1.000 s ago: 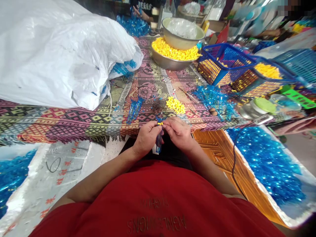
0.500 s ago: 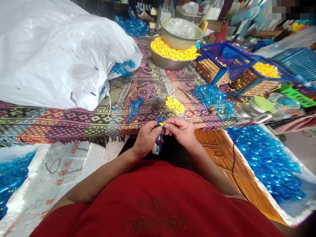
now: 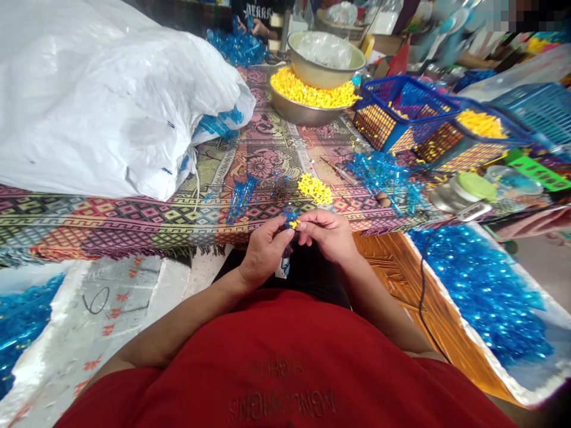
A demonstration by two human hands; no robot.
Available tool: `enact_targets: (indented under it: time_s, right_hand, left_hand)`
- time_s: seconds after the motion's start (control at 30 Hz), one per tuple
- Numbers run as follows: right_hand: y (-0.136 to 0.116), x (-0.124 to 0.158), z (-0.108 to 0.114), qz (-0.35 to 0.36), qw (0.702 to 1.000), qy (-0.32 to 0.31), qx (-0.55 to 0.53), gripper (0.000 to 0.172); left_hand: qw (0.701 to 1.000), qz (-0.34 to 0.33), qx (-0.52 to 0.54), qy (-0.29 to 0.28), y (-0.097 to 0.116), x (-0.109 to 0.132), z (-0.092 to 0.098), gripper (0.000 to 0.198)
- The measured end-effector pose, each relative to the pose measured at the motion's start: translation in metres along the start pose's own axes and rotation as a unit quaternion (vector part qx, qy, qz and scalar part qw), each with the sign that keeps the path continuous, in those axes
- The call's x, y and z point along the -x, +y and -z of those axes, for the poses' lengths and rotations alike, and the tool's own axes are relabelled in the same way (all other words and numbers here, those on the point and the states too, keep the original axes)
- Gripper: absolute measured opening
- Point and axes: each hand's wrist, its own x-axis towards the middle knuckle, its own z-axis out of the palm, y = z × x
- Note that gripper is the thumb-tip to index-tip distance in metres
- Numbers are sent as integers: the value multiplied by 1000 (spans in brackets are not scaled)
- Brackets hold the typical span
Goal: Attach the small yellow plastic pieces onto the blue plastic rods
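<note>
My left hand (image 3: 266, 246) is closed round a translucent blue plastic piece (image 3: 286, 261), whose lower end hangs below the fingers. At its upper end sits a small yellow part (image 3: 294, 224), pinched by the thumb and fingertips of my right hand (image 3: 328, 235). Both hands are nearly touching, just off the table's front edge. Beyond them on the patterned cloth (image 3: 263, 163) lie a pile of yellow parts (image 3: 314, 188), a scatter of tiny dark bits (image 3: 280, 190) and several blue pieces (image 3: 241, 201).
A large white bag (image 3: 102, 107) covers the left. Behind stand a metal basin of yellow parts (image 3: 307, 95) and blue baskets (image 3: 401, 113). Blue pieces (image 3: 383, 172) and a jar (image 3: 459, 193) lie right. A box of blue pieces (image 3: 486, 291) is below. Another person's hands (image 3: 256, 28) are far back.
The blue piece between my hands has tilted slightly, and the yellow part at its top has turned a little. Both hands keep nearly the same place.
</note>
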Motion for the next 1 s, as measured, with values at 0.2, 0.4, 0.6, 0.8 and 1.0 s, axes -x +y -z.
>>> enact_targets:
  time_s: [0.2,0.4,0.6,0.8,1.0]
  right_hand:
    - [-2,1,0,66,991,-10,113,22]
    - [-2,4,-3,289,884,11,367,15]
    - [4,3,-2,359,825,22,435,8]
    - [0,4,-2,326,868,35,374,7]
    - [3,1,0,352,854,21,382,19]
  left_hand:
    - [998,-25,-47,13,4,-1,-1,17]
    - [999,28,-23,15,10,-1,-3,15]
    - [997,41,-58,32,9,-3,-5,12]
    - [997,68,-33,16,11,-4,-4,13]
    - [995,94,17,3,7,-4,-3,12]
